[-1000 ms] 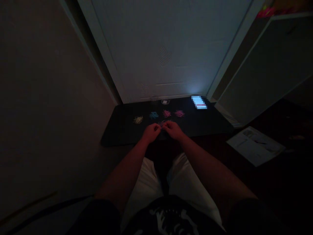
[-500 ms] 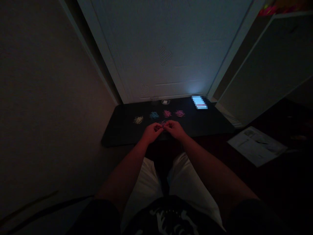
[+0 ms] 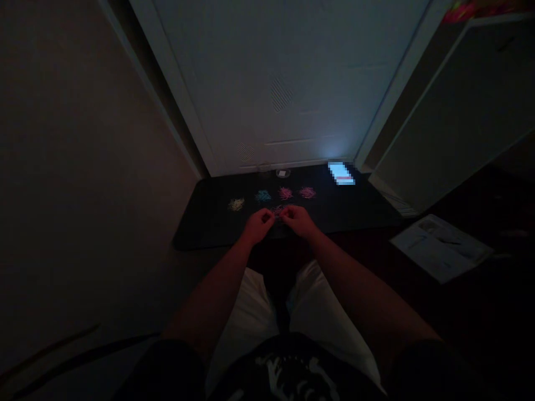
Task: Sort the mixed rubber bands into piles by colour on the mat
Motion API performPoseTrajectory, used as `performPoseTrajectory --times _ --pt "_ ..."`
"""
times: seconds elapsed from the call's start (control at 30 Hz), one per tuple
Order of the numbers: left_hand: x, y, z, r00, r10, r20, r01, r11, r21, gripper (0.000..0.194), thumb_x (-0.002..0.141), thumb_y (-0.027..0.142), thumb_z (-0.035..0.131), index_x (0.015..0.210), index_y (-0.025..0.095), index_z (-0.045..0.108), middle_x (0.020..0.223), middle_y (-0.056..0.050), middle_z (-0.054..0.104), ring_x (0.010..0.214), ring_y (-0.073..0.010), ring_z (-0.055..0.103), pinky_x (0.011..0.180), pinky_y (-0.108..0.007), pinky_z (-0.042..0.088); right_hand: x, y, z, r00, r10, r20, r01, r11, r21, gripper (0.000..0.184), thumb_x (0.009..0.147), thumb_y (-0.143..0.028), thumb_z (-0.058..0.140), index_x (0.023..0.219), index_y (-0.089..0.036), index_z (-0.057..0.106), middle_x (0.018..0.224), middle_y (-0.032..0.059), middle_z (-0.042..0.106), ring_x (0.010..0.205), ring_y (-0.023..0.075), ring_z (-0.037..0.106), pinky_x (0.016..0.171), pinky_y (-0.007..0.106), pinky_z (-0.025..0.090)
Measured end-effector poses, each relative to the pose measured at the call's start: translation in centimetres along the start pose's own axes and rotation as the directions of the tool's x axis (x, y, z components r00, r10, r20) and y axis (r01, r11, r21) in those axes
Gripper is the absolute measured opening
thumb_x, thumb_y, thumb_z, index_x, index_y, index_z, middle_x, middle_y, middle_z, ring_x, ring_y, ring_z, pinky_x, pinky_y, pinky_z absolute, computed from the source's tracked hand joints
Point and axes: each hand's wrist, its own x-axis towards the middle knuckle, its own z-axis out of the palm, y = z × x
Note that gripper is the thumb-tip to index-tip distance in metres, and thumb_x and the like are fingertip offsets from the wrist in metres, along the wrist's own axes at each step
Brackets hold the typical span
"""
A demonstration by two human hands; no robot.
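Note:
At the near edge of the dark tabletop, my left hand (image 3: 259, 225) and my right hand (image 3: 299, 219) face each other a short gap apart. Thumb and fingers are pinched on both; whatever they hold is too small and dim to make out. Between and just beyond the fingertips lies a loose pile of thin pinkish-purple strips (image 3: 277, 211), partly covered by my hands. Farther back is a row of small heaps of similar strips: a cream heap (image 3: 236, 204), a blue heap (image 3: 263, 195), a pink heap (image 3: 285, 193) and a pinkish-purple heap (image 3: 307, 192).
The dark table (image 3: 200, 223) stands against a pale panel (image 3: 317, 67) with striped hearts. Along its back are a clear container (image 3: 264, 168), a small round dish (image 3: 283, 174) with something white, and a lit phone (image 3: 341, 173). A printed sheet (image 3: 441, 248) lies at right. The room is dim.
My hands have drawn slightly apart; their fingertips met before and now show a gap. The heaps look unchanged.

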Motion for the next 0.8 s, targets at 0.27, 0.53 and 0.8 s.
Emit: performPoseTrajectory --times 0.27,0.53,0.8 --pt "-0.08 -0.04 -0.04 1.000 -0.016 -0.009 0.015 0.999 -0.032 0.013 0.076 0.028 0.052 0.074 0.016 0.055 0.070 0.001 0.057 0.064 -0.0102 0.051 0.061 -0.021 0.040 -0.23 -0.14 -0.04 1.000 0.018 -0.019 -0.016 0.995 0.096 0.015 0.067 -0.030 0.057 0.069 -0.016 0.058 0.061 -0.0008 0.057 0.055 0.0102 0.049 0.052 0.022 0.037" --pt "-0.04 -0.12 -0.03 1.000 0.016 0.005 -0.016 1.000 -0.017 0.013 0.077 0.028 0.052 0.075 0.016 0.056 0.072 0.001 0.058 0.065 -0.0105 0.052 0.062 -0.022 0.040 -0.31 -0.62 -0.15 0.998 -0.029 0.062 0.032 0.998 -0.054 0.016 0.071 -0.030 0.057 0.071 -0.016 0.063 0.066 0.0013 0.061 0.059 0.0116 0.051 0.057 0.024 0.039" --pt "-0.07 -0.09 -0.08 1.000 0.006 0.017 -0.006 1.000 0.007 0.015 0.077 0.029 0.051 0.074 0.016 0.056 0.072 0.001 0.059 0.065 -0.0103 0.052 0.062 -0.022 0.040 -0.20 -0.33 -0.03 1.000 -0.018 -0.009 0.018 0.999 -0.037 0.015 0.071 -0.030 0.054 0.065 -0.017 0.056 0.062 -0.0005 0.056 0.058 0.0111 0.049 0.056 0.024 0.038"
